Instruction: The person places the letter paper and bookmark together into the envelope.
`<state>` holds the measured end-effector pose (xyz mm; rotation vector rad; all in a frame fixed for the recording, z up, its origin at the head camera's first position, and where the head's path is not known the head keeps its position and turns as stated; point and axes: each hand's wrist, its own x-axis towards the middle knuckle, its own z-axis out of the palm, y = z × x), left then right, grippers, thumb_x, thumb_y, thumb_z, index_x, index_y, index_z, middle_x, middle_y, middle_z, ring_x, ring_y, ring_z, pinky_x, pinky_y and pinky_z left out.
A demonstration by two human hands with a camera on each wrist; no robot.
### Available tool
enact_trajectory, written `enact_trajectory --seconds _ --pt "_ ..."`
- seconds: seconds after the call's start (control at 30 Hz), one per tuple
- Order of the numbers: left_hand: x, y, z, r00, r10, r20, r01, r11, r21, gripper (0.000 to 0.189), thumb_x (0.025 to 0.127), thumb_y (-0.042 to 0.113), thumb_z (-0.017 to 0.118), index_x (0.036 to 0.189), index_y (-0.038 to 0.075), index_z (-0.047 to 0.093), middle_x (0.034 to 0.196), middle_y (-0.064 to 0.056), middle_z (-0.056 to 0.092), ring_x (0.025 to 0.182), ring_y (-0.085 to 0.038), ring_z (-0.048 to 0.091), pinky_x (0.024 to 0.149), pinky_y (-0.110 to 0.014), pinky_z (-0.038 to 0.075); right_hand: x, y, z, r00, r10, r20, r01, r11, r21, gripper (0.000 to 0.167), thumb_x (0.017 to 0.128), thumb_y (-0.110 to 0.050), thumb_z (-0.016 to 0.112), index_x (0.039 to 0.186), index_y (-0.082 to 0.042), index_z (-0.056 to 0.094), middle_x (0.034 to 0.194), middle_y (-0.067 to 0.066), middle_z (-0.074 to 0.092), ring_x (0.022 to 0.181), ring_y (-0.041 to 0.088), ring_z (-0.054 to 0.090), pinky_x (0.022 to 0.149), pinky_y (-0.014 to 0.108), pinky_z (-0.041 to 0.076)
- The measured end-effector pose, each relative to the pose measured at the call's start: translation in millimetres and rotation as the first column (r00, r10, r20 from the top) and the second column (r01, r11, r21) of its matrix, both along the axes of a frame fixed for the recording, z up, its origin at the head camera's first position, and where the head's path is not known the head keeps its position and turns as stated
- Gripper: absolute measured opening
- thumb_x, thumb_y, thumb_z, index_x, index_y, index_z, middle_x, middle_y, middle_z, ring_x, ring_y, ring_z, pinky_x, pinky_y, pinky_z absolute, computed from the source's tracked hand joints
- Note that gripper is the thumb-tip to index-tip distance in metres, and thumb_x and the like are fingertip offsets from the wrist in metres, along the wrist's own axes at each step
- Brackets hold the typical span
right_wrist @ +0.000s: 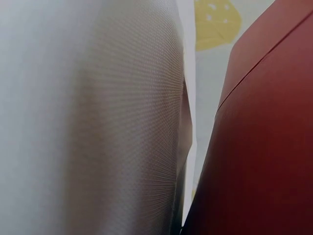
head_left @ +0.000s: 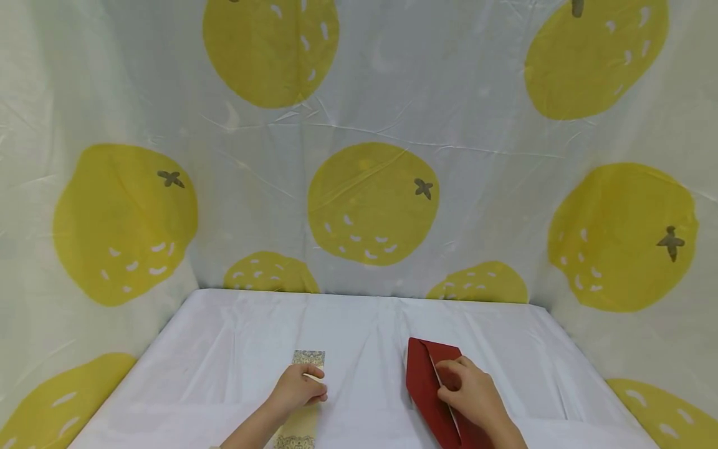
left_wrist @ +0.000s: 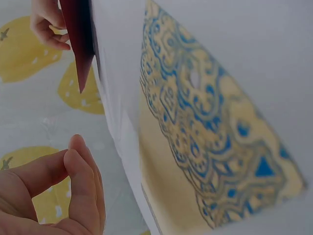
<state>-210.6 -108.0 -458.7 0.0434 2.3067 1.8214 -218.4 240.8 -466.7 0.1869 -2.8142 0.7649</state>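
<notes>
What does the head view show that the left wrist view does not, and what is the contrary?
Only the head view: both ornamented ends of the strip and the pale line across the red envelope. Only the left wrist view: the strip's blue ornament in close detail. Both: strip, envelope, left hand, right hand, white cloth and yellow-printed backdrop.

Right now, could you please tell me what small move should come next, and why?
Probably lower the left hand to pinch the rectangular cream strip with patterned ends: that hand hovers above it, holding nothing, while the right hand holds the red paper envelope.
</notes>
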Motion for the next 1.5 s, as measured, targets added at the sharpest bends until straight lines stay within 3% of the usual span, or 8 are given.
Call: enact_trajectory --seconds 0.23,0.57,0.9,1.17,1.37,1.5 --pt "2.4 -27.1 -3.6 0.991 0.135 -0.018 -0.136 0.983 -0.122 0.02 0.081 -0.006 0.066 0.098 -0.012 0.059 0.073 -0.009 0.063 0.061 -0.013 0.065 0.063 -0.029 0.058 0.2 1 -1.9 1.0 -0.006 0.003 0.006 1.0 -0.001 0.036 0.07 -0.015 0.077 0.105 -0.022 0.072 0.096 -0.009 0.059 0.073 0.007 0.052 0.067 0.03 0.049" --pt "3.6 -46.6 -9.5 0.97 0.229 -0.083 -0.243 0.897 -0.37 0.015 0.072 -0.001 0.072 0.083 -0.004 0.063 0.067 -0.004 0.06 0.058 -0.014 0.059 0.055 -0.027 0.052 -0.5 1 -2.2 1.0 -0.007 0.003 0.007 1.0 0.002 0.035 0.07 -0.016 0.076 0.105 -0.021 0.072 0.095 -0.009 0.059 0.072 0.007 0.051 0.066 0.029 0.048" --pt "1.6 -40.4 -12.0 0.978 0.18 -0.107 -0.21 0.837 -0.505 0.03 0.068 0.01 0.083 0.08 -0.001 0.057 0.07 -0.007 0.056 0.064 -0.02 0.054 0.058 -0.031 0.049 -0.3 0 -0.3 1.0 -0.008 0.006 0.008 1.0 -0.004 0.036 0.07 -0.015 0.075 0.105 -0.022 0.072 0.094 -0.01 0.058 0.068 0.006 0.05 0.063 0.027 0.046" --pt "0.5 -34.2 -10.5 0.988 0.121 -0.095 -0.153 0.755 -0.637 0.045 0.066 0.021 0.087 0.089 -0.007 0.06 0.08 -0.009 0.06 0.07 -0.025 0.057 0.063 -0.039 0.052 -1.7 0 -1.6 1.0 0.003 -0.002 -0.003 1.0 0.003 0.036 0.07 -0.015 0.075 0.105 -0.021 0.071 0.094 -0.01 0.058 0.069 0.007 0.05 0.063 0.028 0.046" --pt "-0.1 -35.1 -8.8 0.989 0.124 -0.075 -0.144 0.758 -0.637 0.046 0.065 0.021 0.087 0.09 -0.006 0.059 0.08 -0.008 0.061 0.071 -0.024 0.059 0.063 -0.039 0.052 -1.2 0 -0.5 1.0 0.002 -0.005 -0.002 1.0 0.0 0.036 0.07 -0.015 0.075 0.105 -0.021 0.072 0.094 -0.01 0.058 0.069 0.007 0.05 0.064 0.028 0.047" --pt "-0.9 -35.8 -9.6 0.989 0.134 -0.06 -0.142 0.773 -0.618 0.046 0.066 0.021 0.086 0.09 -0.007 0.059 0.08 -0.008 0.061 0.073 -0.026 0.06 0.066 -0.041 0.053 -1.3 0 -0.7 1.0 0.0 -0.005 0.0 1.0 -0.001 0.036 0.07 -0.015 0.075 0.105 -0.021 0.072 0.094 -0.01 0.058 0.068 0.007 0.049 0.063 0.028 0.046"
